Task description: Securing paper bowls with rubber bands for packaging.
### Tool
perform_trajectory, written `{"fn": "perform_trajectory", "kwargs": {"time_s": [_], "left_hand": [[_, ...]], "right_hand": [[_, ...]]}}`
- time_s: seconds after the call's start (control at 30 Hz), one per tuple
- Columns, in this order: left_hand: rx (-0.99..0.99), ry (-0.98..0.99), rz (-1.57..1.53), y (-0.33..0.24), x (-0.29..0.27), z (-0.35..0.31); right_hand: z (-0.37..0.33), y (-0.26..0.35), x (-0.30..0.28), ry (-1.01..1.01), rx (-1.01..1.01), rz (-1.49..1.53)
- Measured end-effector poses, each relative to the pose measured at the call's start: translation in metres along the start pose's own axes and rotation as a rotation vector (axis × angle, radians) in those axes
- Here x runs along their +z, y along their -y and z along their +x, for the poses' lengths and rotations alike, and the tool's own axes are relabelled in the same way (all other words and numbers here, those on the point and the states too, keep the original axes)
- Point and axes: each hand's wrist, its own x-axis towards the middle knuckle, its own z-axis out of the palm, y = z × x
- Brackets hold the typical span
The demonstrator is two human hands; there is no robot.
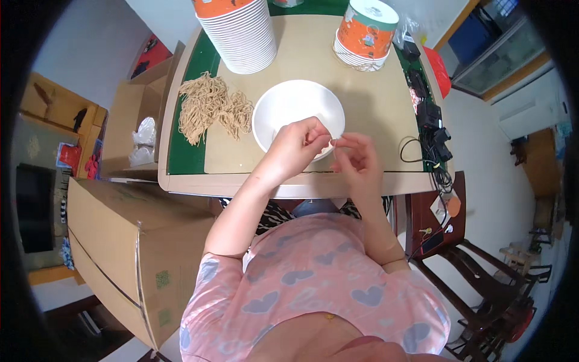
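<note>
A white round bowl (271, 108) sits on the table in front of me. Over its near right rim, my left hand (300, 143) is closed in a pinch with the fingertips pointing right. Close beside it, my right hand (358, 158) pinches too, thumb against fingers, its other fingers curled. A tiny pale bit shows between the two sets of fingertips, too small to name. Left of the bowl lies a tangled heap of thin beige strands (204, 107), like noodles or string, with a smaller clump (235, 113) next to it.
A tall stack of orange-and-white paper tubs (244, 45) stands at the far left, a shorter stack (365, 36) at the far right. Black adapters and cables (429, 114) line the table's right edge. Cardboard boxes (145, 241) stand left of the table, a dark wooden chair (452, 241) right.
</note>
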Motion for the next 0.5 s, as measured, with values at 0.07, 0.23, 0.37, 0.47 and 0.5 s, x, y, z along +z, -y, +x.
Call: {"fn": "perform_trajectory", "kwargs": {"time_s": [0.07,0.23,0.37,0.47,0.5], "left_hand": [[-0.011,-0.006,0.023,0.003,-0.001,0.000],[0.116,-0.057,0.047,0.011,0.001,0.001],[0.029,0.034,0.124,0.008,-0.002,0.003],[0.102,-0.015,-0.037,0.010,-0.002,0.005],[0.073,0.028,-0.030,0.010,-0.005,0.007]], "right_hand": [[0.004,0.005,0.002,0.030,0.014,-0.115],[0.009,0.003,0.007,0.027,-0.001,-0.207],[0.015,-0.006,0.007,0.006,-0.111,-0.396],[0.017,-0.006,0.005,0.045,-0.131,-0.452],[0.018,-0.004,0.005,0.054,-0.132,-0.455]]}}
